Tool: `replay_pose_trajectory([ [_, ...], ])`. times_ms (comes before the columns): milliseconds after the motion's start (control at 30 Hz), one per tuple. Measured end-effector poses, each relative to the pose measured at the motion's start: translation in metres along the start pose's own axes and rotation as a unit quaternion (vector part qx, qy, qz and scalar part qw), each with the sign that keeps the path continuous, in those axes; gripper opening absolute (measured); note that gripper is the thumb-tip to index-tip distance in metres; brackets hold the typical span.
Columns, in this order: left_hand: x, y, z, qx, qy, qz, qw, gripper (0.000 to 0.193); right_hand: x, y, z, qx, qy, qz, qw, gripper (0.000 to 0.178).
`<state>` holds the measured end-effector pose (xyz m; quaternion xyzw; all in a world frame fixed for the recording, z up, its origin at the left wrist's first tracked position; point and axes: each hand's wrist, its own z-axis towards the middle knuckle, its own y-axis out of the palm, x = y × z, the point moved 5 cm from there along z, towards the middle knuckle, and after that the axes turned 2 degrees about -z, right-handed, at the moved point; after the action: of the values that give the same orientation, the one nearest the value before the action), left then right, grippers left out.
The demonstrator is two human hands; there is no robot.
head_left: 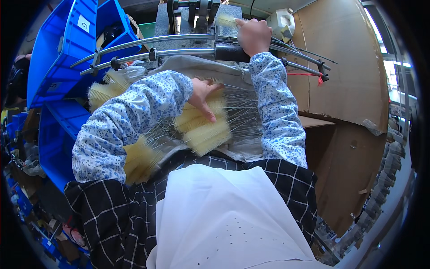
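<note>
A heap of pale yellow bristle brushes on thin wire stems [204, 130] lies just below the left hand [204, 96], whose fingers rest spread on it (stems running rightward). The right hand [253, 36] is farther up, wrapped around the black machine handle [228, 53].

Metal rails [179, 53] above brushes [207, 130]

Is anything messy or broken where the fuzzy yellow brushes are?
Nothing looks broken. The yellow brushes lie in a loose pile at different angles under the left hand, some spread off to the left. The right hand is up at the machine.
</note>
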<state>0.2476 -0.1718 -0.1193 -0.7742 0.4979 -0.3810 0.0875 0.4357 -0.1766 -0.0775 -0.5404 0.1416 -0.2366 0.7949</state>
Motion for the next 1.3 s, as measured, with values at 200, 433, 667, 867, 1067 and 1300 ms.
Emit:
replay_pose_trajectory([
  [200, 0.000, 0.002, 0.002, 0.011, 0.006, 0.011, 1.000, 0.113, 0.006, 0.015, 0.004, -0.056, 0.013, 0.001, 0.998, 0.028],
  [433, 0.002, 0.002, 0.002, -0.006, 0.005, 0.006, 1.000, 0.113, 0.009, 0.048, 0.023, -0.122, -0.011, -0.001, 0.992, 0.031],
  [667, -0.002, 0.004, 0.004, -0.001, 0.011, 0.009, 1.000, 0.111, 0.030, 0.050, 0.017, -0.067, 0.061, -0.027, 0.996, 0.062],
  [867, -0.001, 0.000, 0.003, 0.008, 0.011, 0.024, 1.000, 0.111, 0.058, 0.031, -0.007, -0.065, 0.132, 0.050, 0.988, 0.044],
  [1067, 0.004, -0.009, -0.005, 0.003, -0.001, 0.058, 0.998, 0.105, 0.059, 0.040, -0.010, -0.008, 0.122, 0.126, 0.984, 0.035],
  [1300, 0.017, -0.017, -0.030, 0.006, -0.012, 0.138, 0.990, 0.094, 0.044, 0.056, -0.011, -0.025, 0.118, 0.129, 0.984, 0.031],
])
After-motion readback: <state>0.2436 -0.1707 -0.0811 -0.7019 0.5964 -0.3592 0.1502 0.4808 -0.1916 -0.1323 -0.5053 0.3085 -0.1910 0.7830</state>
